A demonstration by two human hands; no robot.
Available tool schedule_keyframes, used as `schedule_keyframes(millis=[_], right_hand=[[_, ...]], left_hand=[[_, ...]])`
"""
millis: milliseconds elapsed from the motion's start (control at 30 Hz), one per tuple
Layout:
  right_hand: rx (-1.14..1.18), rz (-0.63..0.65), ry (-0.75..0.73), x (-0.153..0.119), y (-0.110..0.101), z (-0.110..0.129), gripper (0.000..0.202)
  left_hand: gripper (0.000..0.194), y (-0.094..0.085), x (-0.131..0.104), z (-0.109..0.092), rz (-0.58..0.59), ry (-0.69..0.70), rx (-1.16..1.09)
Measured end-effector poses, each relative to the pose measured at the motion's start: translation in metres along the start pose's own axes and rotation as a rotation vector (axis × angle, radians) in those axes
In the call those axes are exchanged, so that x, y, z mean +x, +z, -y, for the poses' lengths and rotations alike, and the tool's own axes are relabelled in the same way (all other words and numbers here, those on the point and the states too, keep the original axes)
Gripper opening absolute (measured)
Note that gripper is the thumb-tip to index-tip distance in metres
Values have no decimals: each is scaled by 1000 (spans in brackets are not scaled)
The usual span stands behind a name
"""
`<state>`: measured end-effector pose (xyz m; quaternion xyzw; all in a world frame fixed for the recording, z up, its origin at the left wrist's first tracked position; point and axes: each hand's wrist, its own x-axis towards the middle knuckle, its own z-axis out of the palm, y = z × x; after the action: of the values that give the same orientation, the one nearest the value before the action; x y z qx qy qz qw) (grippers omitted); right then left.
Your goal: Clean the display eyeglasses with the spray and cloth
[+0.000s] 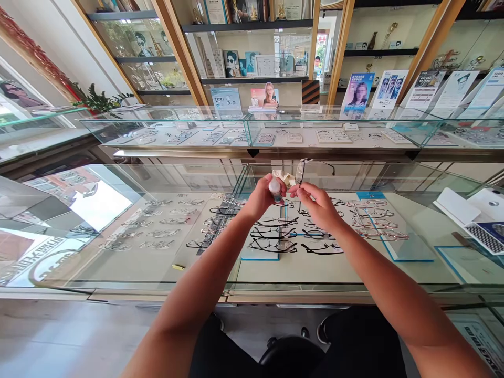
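My left hand [264,196] is closed round a small whitish bottle [274,186]. Beside it, my right hand [315,203] pinches a pair of glasses [301,171] held up on edge, one dark temple reaching out to the right. A crumpled cream cloth [284,177] shows just behind the two hands; whether a hand grips it, I cannot tell. Under my hands, rows of dark-framed glasses [273,244] lie inside the glass display case [331,275].
More glasses [159,231] lie at the left inside the case. A white device and open case [485,211] are at the right. Behind stands a second glass showcase [220,149] with upright leaflets [357,95]. A black stool [291,358] is between my legs.
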<state>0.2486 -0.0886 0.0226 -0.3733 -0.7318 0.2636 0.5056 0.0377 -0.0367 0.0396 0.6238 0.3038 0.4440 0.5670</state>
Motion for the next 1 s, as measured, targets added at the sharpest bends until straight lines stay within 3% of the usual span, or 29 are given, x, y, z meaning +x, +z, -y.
schedule_keyframes(millis=[133,400,833,1000], right_hand=[[175,79,65,0,1,-1,57],[285,169,108,-1,1,9,54],[387,159,137,0,4,7,51],[394,80,123,3,0,5,53]], left_hand=[[64,10,3,16,-129,66,126],[62,10,3,23,-113,68,130],[60,9,3,24,-124,94,93],[64,9,2,21,-109,92,121]])
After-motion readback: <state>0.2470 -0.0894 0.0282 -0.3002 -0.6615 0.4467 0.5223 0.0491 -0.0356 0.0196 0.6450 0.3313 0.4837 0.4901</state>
